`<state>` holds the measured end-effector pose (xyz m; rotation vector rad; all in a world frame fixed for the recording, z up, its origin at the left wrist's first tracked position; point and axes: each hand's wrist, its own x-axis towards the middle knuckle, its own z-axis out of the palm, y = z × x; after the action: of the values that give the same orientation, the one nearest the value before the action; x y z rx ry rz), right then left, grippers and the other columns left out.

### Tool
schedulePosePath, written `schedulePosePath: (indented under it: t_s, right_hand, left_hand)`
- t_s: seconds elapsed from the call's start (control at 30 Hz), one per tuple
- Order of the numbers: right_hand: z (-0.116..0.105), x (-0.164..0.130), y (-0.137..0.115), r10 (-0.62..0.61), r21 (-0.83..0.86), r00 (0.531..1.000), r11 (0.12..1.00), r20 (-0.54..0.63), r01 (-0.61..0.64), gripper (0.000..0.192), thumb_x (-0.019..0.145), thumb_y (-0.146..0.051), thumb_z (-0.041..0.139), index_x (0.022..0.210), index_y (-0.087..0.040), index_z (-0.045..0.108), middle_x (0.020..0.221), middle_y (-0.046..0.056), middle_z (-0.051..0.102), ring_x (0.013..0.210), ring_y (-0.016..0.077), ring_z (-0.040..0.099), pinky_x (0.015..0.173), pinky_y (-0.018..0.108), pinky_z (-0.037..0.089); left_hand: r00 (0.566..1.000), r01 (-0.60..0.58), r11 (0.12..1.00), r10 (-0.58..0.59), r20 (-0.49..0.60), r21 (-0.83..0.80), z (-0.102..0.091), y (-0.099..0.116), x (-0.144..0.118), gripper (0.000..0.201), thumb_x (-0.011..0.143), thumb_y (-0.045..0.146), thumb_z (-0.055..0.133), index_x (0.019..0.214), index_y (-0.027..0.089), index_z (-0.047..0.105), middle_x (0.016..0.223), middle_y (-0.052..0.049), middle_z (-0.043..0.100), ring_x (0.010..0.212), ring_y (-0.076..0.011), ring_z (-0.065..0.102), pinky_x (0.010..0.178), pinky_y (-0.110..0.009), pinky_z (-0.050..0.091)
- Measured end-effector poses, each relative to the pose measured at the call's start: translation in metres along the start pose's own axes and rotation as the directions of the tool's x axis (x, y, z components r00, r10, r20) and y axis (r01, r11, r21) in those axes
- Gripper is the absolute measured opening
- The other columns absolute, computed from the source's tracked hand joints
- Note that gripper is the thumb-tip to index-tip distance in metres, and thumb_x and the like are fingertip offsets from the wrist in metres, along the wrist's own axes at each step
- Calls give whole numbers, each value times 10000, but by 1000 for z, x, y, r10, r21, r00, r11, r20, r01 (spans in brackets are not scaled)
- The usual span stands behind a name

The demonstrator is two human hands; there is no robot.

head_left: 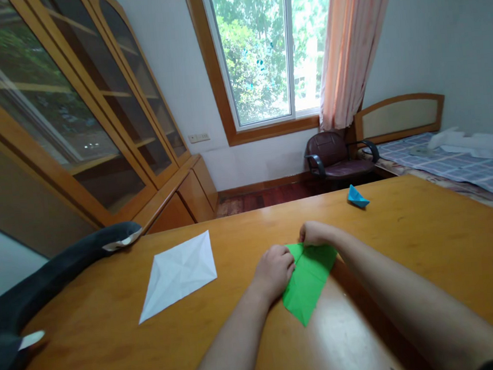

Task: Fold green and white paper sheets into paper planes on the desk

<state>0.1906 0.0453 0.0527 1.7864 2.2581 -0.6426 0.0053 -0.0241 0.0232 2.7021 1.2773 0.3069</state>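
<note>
A sheet of green origami paper point(310, 280) with fold creases lies on the wooden table, one corner pointing toward me. My left hand point(274, 270) rests on its left edge, the fingers curled in on the paper. At the far edge, my right hand point(315, 233) is closed with its fingertips against the paper, and my forearm passes over the right corner. The fingertips of the right hand are partly hidden. To the left, apart from both hands, a creased white sheet of paper point(180, 274) lies flat. A small blue paper boat point(357, 196) stands beyond my right hand.
The wooden table point(237, 232) spans the foreground. A dark curved armrest-like piece with worn patches point(59, 262) reaches over its left side. Behind are a glass-door cabinet point(141, 159), a window point(256, 51), a brown armchair point(334, 157) and a bed point(455, 158).
</note>
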Motion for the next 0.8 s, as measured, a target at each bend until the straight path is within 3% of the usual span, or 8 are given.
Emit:
schedulePosePath:
  t_s: [0.13,0.37,0.8]
  right_hand:
    - [-6,6,-10,-11,-41,1000,999,13,11,412,661,-64,592,1027,-144,764,974,118,752,864,229,683,715,245,496]
    - [-11,9,-22,1,-130,1000,992,28,3,303,704,-145,639,972,-120,778,974,158,745,872,258,682,748,278,502]
    - [-8,-1,-27,-14,-184,997,983,-71,1,298,688,-138,636,954,-119,768,919,151,748,825,253,691,715,271,496]
  left_hand:
    - [999,-34,998,36,23,-58,11,-3,4,228,907,268,518,1066,220,674,1173,-64,631,1111,-208,539,996,-329,415]
    - [1000,-31,998,31,-8,-58,21,-9,6,256,934,297,474,941,204,713,1114,-64,651,1052,-211,565,954,-325,448]
    - [999,19,999,-21,-46,-42,25,-8,5,251,924,294,488,950,213,724,1095,-57,645,1032,-210,561,916,-312,456]
